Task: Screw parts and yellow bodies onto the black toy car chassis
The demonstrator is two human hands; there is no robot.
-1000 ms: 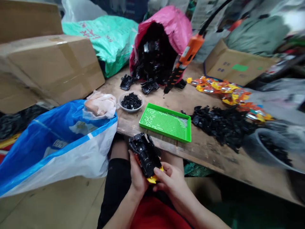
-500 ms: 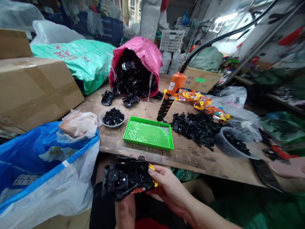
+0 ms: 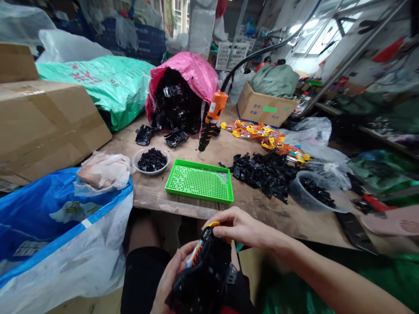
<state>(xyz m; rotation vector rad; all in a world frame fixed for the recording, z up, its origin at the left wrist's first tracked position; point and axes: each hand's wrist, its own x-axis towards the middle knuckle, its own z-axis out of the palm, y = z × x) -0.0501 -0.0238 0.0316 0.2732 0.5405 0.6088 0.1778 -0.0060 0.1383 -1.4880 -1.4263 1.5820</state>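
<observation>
Over the lap, a black plastic toy car body (image 3: 203,274) with orange and yellow parts is held in both hands, tilted with its yellow end up. My left hand (image 3: 173,274) grips its left side from below. The thumb and fingers of my right hand (image 3: 234,226) pinch the yellow part at the top end. Beyond the hands, a green perforated tray (image 3: 199,197) with small silvery screws lies on the table. An orange and black electric screwdriver (image 3: 212,117) hangs above the table, behind the tray.
Bowls of black parts (image 3: 151,161) (image 3: 316,194) flank the tray, with a loose black pile (image 3: 266,172) at right. Behind are a pink sack (image 3: 196,72), orange-yellow pieces (image 3: 262,133) and a carton (image 3: 265,109). A blue bag (image 3: 42,209) and a large box (image 3: 49,122) stand left.
The car body has turned from lying sideways to yellow end up, nearer my body. My left hand now shows at its left side. The hanging screwdriver has swung left, and the view has shifted slightly.
</observation>
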